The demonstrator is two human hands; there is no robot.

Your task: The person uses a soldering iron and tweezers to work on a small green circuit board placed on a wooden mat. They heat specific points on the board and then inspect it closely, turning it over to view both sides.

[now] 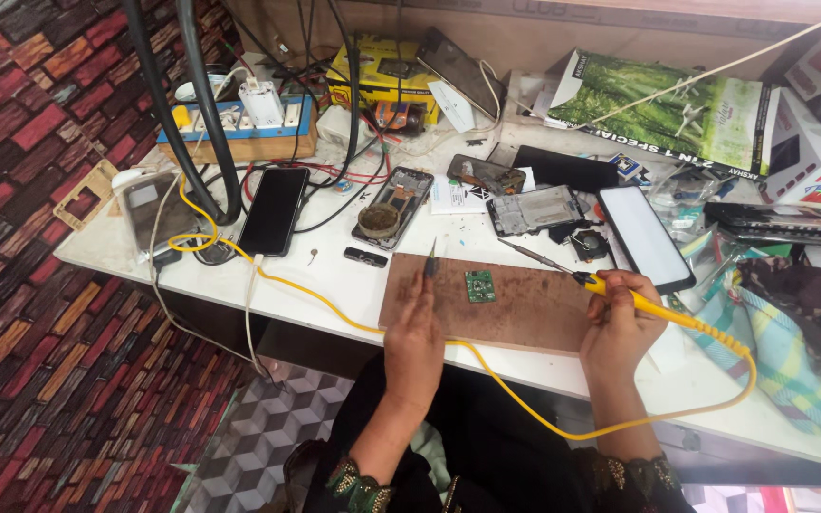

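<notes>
A person seated at a cluttered white desk (334, 285) held a yellow-handled soldering iron (620, 296) in the right hand (620, 328), fingers wrapped around its grip and its thin metal tip angled up and to the left over a brown wooden work board (515, 309). The left hand (414, 340) rested on the board's near-left edge, its fingers pinched on a slim dark tool (430, 263) — its kind could not be told — that pointed away from the body. A small green circuit board (480, 285) lay flat on the wood between the two hands, touched by neither. The iron's yellow cord (525, 404) looped below the desk edge and ran left across the top. Beyond the board lay several phones — a black one face up (274, 210), an opened one showing its insides (392, 207), another with a pale screen (645, 237) — near a power strip (239, 122).
</notes>
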